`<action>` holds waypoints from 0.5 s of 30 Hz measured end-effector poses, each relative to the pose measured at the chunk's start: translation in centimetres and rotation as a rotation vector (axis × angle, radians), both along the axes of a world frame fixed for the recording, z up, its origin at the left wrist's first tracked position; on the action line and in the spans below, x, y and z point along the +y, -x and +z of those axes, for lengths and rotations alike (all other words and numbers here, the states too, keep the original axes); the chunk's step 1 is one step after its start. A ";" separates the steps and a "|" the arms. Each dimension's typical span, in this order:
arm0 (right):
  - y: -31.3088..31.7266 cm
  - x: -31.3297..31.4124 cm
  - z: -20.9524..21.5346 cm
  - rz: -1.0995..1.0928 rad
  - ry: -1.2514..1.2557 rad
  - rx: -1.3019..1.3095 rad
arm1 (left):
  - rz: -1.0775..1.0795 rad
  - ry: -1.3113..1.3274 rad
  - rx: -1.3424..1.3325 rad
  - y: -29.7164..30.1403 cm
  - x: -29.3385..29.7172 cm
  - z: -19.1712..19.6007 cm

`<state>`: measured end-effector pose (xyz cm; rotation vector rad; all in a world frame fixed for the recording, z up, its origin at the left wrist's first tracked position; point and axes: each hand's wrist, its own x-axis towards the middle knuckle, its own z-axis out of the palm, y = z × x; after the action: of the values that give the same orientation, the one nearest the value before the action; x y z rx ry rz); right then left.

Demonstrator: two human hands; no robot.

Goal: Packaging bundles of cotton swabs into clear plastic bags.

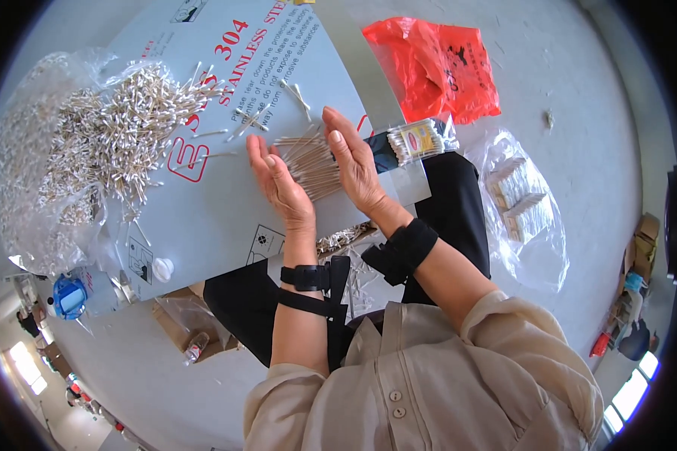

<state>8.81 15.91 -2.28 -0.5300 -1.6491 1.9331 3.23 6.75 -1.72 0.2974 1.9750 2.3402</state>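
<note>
A bundle of cotton swabs lies crosswise between my two hands, the sticks roughly side by side. At its left end is my left hand, fingers stretched out and palm turned toward the swabs. My right hand faces it from the other end, its fingers also straight and thumb raised. Both hands touch or nearly touch the ends of the bundle. Just beyond them, a few loose swabs are scattered on the sheet-covered table. A large heap of swabs spills from a clear plastic bag at left.
Right of my hands sits a clear pack of swabs with a yellow label. A red plastic bag and a clear bag of white packs lie farther right. A white cap and blue container stand near the left edge.
</note>
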 end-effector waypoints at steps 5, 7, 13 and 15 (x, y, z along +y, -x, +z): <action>0.3 1.2 0.2 -0.141 -0.108 -0.021 | 0.042 0.260 0.209 2.3 -2.1 -0.3; 0.9 2.3 1.7 -0.033 -0.377 -0.160 | -0.066 0.678 0.494 3.4 -2.6 0.5; 3.5 4.2 2.1 0.152 -0.830 -0.362 | -0.096 1.043 0.499 3.2 -2.4 1.1; 3.1 4.4 2.1 0.166 -0.819 -0.332 | -0.085 1.016 0.514 3.5 -2.4 0.9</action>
<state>5.70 20.29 -0.20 -0.3889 -2.5474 1.1224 -0.29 4.31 -0.82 0.8987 2.9555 0.9948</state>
